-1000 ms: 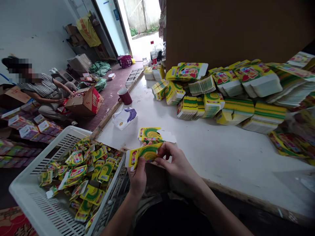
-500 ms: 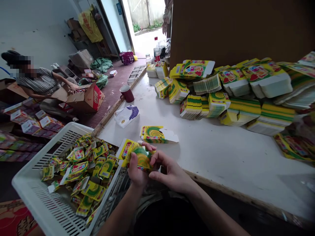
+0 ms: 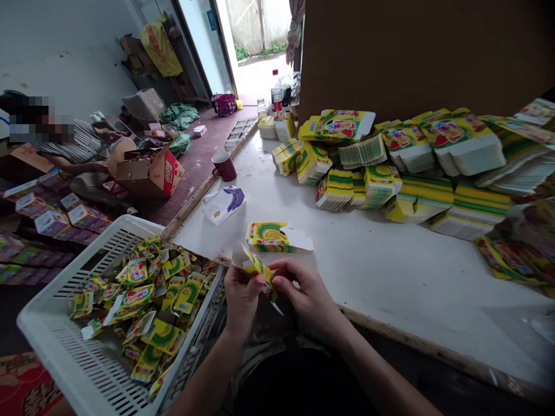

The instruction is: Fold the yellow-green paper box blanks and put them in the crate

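Observation:
Between my two hands, just off the table's front edge, is a small yellow and green printed carton [image 3: 256, 264] with its flaps sticking out. My left hand [image 3: 243, 296] grips its left side, thumb across the front. The fingertips of my right hand [image 3: 307, 292] pinch its right edge. Beyond them on the white table lies another yellow carton [image 3: 267, 236] with a white flap extended to the right. Left of my hands, a white plastic basket [image 3: 56, 315] holds many yellow cartons [image 3: 162, 335] heaped loosely.
Stacks of flat yellow cartons [image 3: 463, 141] line the back right of the table [image 3: 390, 277]. A tissue pack [image 3: 223, 203] and a maroon mug [image 3: 224, 166] stand near its left edge. On the left, a person [image 3: 84, 144] sits by an open cardboard box [image 3: 145, 173].
My hands have turned the carton from lying face-up to more upright and edge-on, its flap now opened upward. The seated person's hands have moved at the cardboard box.

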Available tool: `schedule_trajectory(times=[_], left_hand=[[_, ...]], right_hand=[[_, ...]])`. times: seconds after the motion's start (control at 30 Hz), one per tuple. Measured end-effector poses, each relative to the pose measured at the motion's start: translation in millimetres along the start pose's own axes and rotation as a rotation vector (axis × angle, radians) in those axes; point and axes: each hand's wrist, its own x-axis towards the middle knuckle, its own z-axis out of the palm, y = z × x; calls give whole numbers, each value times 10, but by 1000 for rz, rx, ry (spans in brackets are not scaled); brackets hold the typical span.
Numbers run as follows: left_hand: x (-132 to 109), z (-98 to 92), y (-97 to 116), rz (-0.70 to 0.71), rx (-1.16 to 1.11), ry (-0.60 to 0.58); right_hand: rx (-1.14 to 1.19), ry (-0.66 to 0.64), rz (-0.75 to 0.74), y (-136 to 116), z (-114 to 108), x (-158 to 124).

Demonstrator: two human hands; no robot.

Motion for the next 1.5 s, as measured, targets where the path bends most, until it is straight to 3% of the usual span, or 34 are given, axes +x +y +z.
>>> schedule_trajectory(times=[0.1, 0.27, 0.43, 0.53, 0.63, 0.73, 0.8, 0.87, 0.97, 1.03, 1.13, 1.23, 1.5], left_hand=[[22, 8, -3, 22, -19, 49], [14, -31, -13, -110, -59, 27], [16, -44, -2, -183, -20, 55], [95, -92, 97, -153, -57, -63], [170, -183, 277, -118, -40, -165], [140, -227, 412, -84, 231, -329], [66, -196, 421, -65, 466, -496], [-11, -135, 374, -54, 635, -567], [-79, -58, 272, 23, 799, -469], [-101, -32, 214, 104, 878, -395], [-135, -4, 145, 204, 892, -391], [-176, 28, 90, 271, 896, -447], [-170, 49, 38, 248, 899, -573]], right_hand=[[118, -79, 17, 25, 80, -25], [191, 46, 96, 76, 63, 16], [143, 61, 115, 58, -40, 44], [-39, 101, -11, -6, -192, 30], [-418, 88, -237, -119, -386, -6], [-758, -32, -434, -219, -452, -55], [-827, -111, -539, -237, -401, -86], [-797, -75, -593, -207, -319, -112], [-581, 234, -488, -98, -219, -135], [-307, 320, -311, -22, -174, -135], [97, 149, -39, 38, -112, -118], [264, 81, 106, 22, -65, -91], [175, 43, 61, 27, -130, -33]])
